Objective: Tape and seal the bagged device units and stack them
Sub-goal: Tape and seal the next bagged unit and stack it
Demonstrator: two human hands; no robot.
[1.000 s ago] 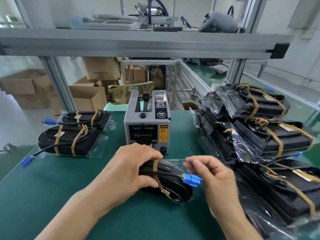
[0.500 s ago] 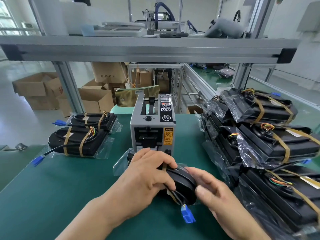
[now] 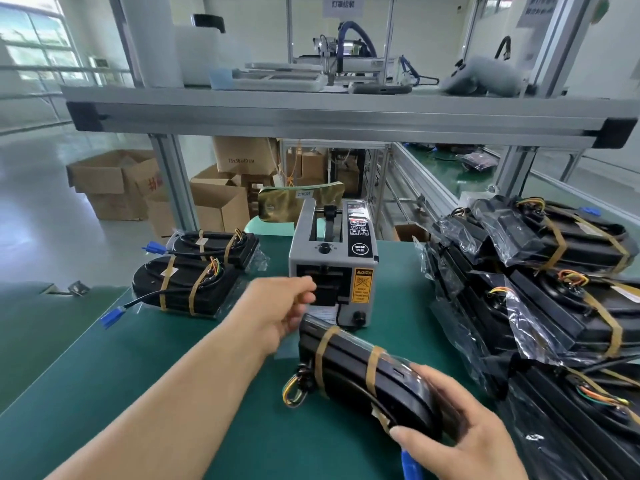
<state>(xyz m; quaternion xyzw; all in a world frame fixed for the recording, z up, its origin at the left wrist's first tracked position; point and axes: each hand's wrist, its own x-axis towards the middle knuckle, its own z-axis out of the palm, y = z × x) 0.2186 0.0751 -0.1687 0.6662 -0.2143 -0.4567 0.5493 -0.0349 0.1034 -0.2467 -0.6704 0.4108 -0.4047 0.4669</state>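
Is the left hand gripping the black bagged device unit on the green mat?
No: the left hand is up at the outlet of the grey tape dispenser, while only the right hand grips the black bagged device unit.

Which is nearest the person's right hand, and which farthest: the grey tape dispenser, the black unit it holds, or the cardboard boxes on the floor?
1. The black bagged device unit, in the right hand's grip, at the front of the green table.
2. The grey tape dispenser machine, mid-table, ahead and left.
3. The brown cardboard boxes, on the floor beyond the table, far left.
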